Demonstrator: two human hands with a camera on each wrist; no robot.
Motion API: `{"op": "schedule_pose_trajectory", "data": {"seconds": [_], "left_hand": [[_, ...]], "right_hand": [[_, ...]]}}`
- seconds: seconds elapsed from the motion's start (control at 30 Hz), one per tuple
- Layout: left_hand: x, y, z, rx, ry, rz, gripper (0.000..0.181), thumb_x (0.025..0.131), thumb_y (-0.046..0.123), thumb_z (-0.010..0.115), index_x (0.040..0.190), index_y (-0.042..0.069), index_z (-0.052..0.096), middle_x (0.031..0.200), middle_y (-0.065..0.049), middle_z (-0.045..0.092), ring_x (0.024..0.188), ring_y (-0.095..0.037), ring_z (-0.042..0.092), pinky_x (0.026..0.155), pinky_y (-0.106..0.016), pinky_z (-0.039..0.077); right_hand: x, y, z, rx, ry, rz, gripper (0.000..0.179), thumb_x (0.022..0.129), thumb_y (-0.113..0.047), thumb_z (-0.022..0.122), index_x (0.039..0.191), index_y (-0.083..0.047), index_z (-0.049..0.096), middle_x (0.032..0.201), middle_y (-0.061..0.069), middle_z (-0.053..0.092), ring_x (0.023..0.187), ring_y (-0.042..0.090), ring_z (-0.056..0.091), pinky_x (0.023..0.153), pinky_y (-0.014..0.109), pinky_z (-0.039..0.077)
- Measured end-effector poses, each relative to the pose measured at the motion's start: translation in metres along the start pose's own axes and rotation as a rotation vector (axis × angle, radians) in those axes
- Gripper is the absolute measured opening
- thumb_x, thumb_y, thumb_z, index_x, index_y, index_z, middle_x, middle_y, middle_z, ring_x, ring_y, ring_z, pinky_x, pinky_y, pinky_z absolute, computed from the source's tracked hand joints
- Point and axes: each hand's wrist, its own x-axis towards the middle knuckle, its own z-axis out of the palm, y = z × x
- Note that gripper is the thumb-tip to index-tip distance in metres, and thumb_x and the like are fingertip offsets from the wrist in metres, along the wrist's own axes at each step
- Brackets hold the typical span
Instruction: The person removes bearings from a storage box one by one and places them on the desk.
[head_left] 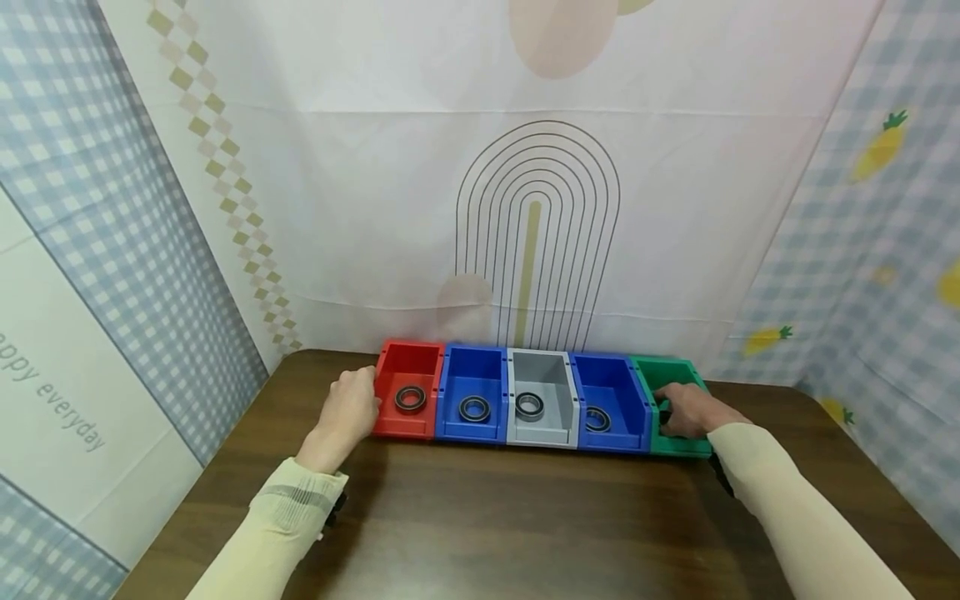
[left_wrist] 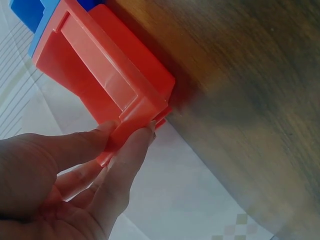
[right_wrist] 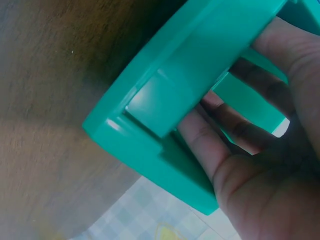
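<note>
My left hand is at the outer side of the red bin. In the left wrist view its thumb and fingers pinch the red side wall near the front corner. My right hand reaches down into the green bin at the row's right end. The right wrist view shows its fingers inside, behind the low front wall, with their tips hidden. A small dark patch shows by those fingers in the head view; what it is, I cannot tell. A ball bearing lies flat in the red bin.
Between the red and green bins stand a blue bin, a grey bin and another blue bin, each with one bearing inside. The row sits on a brown wooden table, near its back edge. A patterned curtain hangs behind.
</note>
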Motion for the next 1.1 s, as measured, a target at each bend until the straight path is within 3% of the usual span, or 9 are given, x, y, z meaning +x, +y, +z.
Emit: {"op": "schedule_pose_trajectory", "data": {"seconds": [0.47,0.63,0.8,0.9,1.1], "left_hand": [[-0.001,0.001,0.001,0.002,-0.001,0.004,0.022,0.089,-0.001,0.068,0.110,-0.006,0.064,0.094,-0.025,0.071,0.079,-0.036,0.069,0.072,-0.049,0.058],[0.000,0.001,0.000,0.002,0.011,0.019,0.021,0.089,-0.001,0.068,0.109,-0.006,0.064,0.094,-0.025,0.071,0.080,-0.037,0.069,0.072,-0.050,0.058],[-0.001,0.000,0.001,0.004,0.015,0.022,0.021,0.089,-0.002,0.067,0.109,-0.007,0.064,0.094,-0.025,0.071,0.079,-0.037,0.069,0.073,-0.050,0.058],[-0.001,0.000,0.001,0.010,0.020,0.026,0.018,0.088,-0.002,0.068,0.105,-0.007,0.064,0.092,-0.024,0.071,0.077,-0.036,0.069,0.072,-0.050,0.058],[0.000,0.001,0.001,0.013,0.019,0.028,0.018,0.088,-0.001,0.068,0.104,-0.007,0.063,0.092,-0.024,0.071,0.078,-0.036,0.069,0.073,-0.050,0.058]], "right_hand": [[-0.002,0.001,-0.009,-0.005,-0.027,-0.028,0.061,0.085,-0.013,0.078,0.135,0.011,0.054,0.128,0.032,0.061,0.115,0.045,0.062,0.087,0.052,0.056],[-0.006,0.001,-0.015,-0.007,-0.035,-0.075,0.054,0.082,-0.012,0.080,0.130,0.005,0.059,0.113,0.021,0.065,0.099,0.031,0.063,0.080,0.045,0.056],[-0.010,0.001,-0.020,-0.010,-0.033,-0.146,0.043,0.081,-0.010,0.079,0.121,-0.003,0.064,0.094,0.008,0.058,0.079,0.017,0.050,0.069,0.034,0.047],[-0.012,0.001,-0.022,-0.008,-0.032,-0.176,0.039,0.081,-0.009,0.079,0.117,-0.007,0.066,0.089,0.007,0.056,0.076,0.016,0.046,0.066,0.032,0.042],[-0.015,0.002,-0.028,-0.040,-0.042,-0.198,0.035,0.080,-0.011,0.081,0.113,-0.009,0.068,0.095,0.007,0.061,0.080,0.016,0.051,0.068,0.033,0.049]]}}
